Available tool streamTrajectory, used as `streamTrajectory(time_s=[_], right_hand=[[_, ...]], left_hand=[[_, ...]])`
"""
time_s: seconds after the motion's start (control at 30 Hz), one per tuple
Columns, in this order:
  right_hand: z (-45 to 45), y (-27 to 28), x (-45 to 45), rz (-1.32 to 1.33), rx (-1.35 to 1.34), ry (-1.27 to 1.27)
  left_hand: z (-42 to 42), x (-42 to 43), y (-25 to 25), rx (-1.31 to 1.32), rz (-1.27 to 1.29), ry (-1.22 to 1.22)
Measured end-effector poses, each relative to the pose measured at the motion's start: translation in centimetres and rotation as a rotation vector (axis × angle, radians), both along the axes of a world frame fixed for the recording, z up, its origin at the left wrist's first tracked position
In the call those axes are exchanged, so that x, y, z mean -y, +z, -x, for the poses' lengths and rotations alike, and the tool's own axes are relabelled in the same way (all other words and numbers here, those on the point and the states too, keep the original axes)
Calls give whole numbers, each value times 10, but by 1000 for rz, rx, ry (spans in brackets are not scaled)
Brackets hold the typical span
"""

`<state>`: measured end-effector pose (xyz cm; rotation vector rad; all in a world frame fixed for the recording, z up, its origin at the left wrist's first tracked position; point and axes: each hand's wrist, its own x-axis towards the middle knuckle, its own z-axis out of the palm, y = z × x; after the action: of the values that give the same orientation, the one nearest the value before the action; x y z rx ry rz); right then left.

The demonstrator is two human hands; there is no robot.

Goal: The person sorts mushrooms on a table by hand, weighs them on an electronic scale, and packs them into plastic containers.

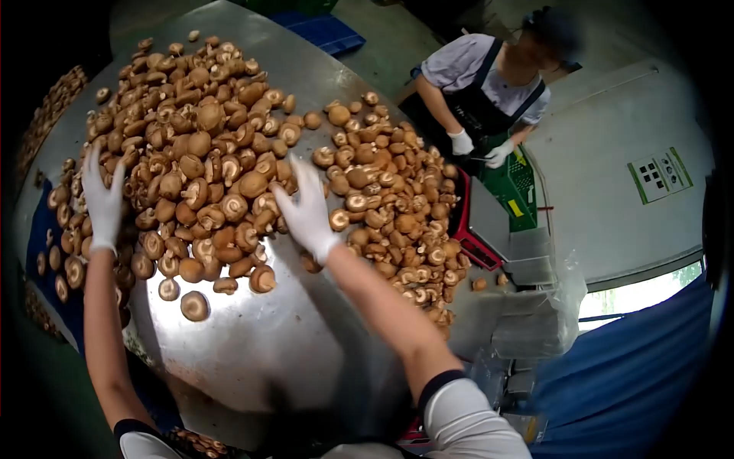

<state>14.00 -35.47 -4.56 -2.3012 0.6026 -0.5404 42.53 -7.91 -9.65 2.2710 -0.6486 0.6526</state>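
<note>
My left hand (104, 197), in a white glove, lies at the left side of a big heap of brown mushrooms (191, 145), fingers apart and pointing away from me. On the heap's right side rests my right hand (307, 208), also gloved in white, its thumb and fingers spread against the mushrooms. Neither hand grips anything. A second pile of mushrooms (397, 206) spreads to the right of my right hand. Some loose mushrooms lie near the heap's front edge on the metal table (252, 336).
Across the table a co-worker (482, 92) in white gloves and a dark apron stands by a green crate (511, 187). A red scale (478, 249), stacked clear trays (527, 325) and a plastic bag are at the right. A blue curtain (627, 375) hangs beyond.
</note>
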Motion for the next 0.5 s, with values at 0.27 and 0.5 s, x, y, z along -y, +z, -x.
streamTrajectory(time_s=[0.27, 0.5], right_hand=[[-198, -51, 39, -2, 150, 119], [-201, -18, 57, 207, -303, 103]], left_hand=[[-90, 69, -45, -188, -598, 342], [-95, 55, -54, -364, -231, 65]])
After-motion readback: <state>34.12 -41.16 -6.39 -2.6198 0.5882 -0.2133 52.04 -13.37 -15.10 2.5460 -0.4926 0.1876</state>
